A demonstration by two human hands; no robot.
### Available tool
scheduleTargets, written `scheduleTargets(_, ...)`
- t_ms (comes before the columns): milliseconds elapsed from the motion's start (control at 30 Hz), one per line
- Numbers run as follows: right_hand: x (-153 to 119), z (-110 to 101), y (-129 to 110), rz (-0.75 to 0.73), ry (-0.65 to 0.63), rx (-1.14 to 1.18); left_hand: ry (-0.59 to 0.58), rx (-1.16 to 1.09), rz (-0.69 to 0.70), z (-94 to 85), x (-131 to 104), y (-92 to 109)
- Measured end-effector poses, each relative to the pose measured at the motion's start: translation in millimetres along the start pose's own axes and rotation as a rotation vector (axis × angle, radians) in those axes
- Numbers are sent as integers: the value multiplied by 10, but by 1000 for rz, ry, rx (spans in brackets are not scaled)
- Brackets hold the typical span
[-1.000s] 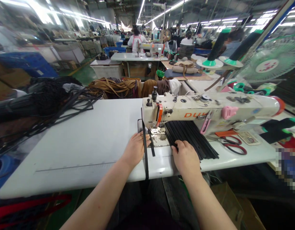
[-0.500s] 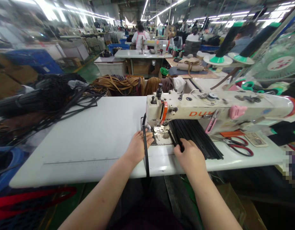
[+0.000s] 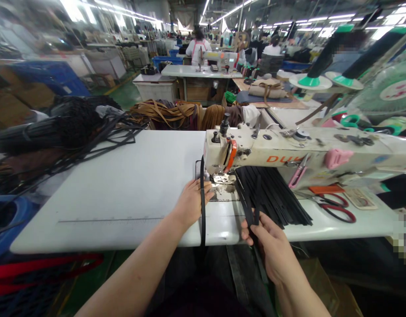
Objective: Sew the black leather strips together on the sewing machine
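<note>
A narrow black strap runs down from beside the sewing machine's needle end, across the fingers of my left hand, and over the table edge. That hand lies with its fingers stretched towards the metal needle plate; no grip on the strap is visible. Between thumb and fingers, my right hand pinches black strips in front of the machine, with one end hanging below the table edge. Behind it, a pile of similar black strips lies under the arm of the sewing machine.
Red-handled scissors lie right of the strip pile. Pink-handled snips are attached to the machine. Bundled black straps crowd the left side, above a blue bin. Brown straps hang behind the white table.
My right hand has drawn black strips from the pile towards me and lifted them slightly. The left hand stays beside the needle plate. The view has shifted a little.
</note>
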State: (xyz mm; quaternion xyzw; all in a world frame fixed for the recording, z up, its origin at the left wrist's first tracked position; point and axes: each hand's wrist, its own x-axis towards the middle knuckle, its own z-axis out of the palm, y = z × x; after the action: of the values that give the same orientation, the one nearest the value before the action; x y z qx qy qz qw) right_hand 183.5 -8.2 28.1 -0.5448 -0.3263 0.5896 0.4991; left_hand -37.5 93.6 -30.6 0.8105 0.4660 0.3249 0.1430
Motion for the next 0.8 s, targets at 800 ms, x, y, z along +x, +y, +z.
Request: scheduleTargets(800,-250,109,337,217,11,179,49,-150,-100,48,183,-243)
